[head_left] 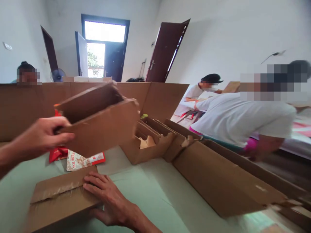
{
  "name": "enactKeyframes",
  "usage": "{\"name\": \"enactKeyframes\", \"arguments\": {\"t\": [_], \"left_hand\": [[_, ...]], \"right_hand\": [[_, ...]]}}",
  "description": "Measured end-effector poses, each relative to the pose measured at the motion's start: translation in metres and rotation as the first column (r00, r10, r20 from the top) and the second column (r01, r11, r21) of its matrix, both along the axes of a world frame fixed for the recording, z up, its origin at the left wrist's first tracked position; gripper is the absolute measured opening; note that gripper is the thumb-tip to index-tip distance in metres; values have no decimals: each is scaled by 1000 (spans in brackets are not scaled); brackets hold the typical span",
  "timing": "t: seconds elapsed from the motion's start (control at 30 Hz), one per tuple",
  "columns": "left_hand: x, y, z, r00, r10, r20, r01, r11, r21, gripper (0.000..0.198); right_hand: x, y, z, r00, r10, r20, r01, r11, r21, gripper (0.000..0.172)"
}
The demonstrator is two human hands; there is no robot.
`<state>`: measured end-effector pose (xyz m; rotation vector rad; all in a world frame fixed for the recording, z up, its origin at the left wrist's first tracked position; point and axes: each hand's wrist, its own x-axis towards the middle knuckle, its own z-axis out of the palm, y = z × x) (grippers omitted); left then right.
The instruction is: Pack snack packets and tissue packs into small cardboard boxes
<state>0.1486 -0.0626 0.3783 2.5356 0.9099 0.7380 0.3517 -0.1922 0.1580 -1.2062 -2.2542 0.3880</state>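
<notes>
My left hand [52, 134] pinches the near left edge of an open-topped cardboard box [104, 126], which is tilted in the air above the table. Fingers spread, my right hand [107, 197] rests on the right side of a second cardboard box [63, 197] with a torn-looking seam along its top; its thumb is at the box's near side. Behind the raised box, a red packet [57, 154] and a white-and-red snack pouch [85, 160] lie on the pale green table.
Several open cardboard boxes [218, 174] run along the right side of the table [150, 194]. A tall cardboard panel [162, 97] stands across the back. A person in a white shirt [238, 116] is at the right; others sit farther off.
</notes>
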Motion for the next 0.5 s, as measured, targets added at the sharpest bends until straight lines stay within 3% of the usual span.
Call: {"name": "enactKeyframes", "arguments": {"t": [0.1, 0.2, 0.27, 0.37, 0.43, 0.5], "left_hand": [[80, -18, -30, 925, -362, -115, 356, 932, -75, 24], [130, -29, -68, 863, -475, -173, 456, 879, -141, 12], [142, -31, -84, 845, -502, -185, 472, 862, -187, 7], [119, -28, -85, 855, -493, -162, 460, 865, -200, 49], [78, -27, -79, 885, -442, -150, 417, 893, -170, 66], [22, -32, -77, 913, -359, -194, 330, 929, -169, 67]], "right_hand": [[-1, -3, -2, 1000, 1, -22, 0, 1000, 18, 72], [-1, -5, -4, 999, -5, -38, 5, 1000, 0, 70], [-2, -5, -5, 998, -4, -55, 4, 1000, -8, 70], [-2, -6, -5, 997, -5, -73, 4, 1000, -14, 69], [-2, -6, -6, 998, -5, -63, 3, 1000, -27, 69], [0, -6, -8, 998, 3, -58, -5, 999, -34, 70]]}}
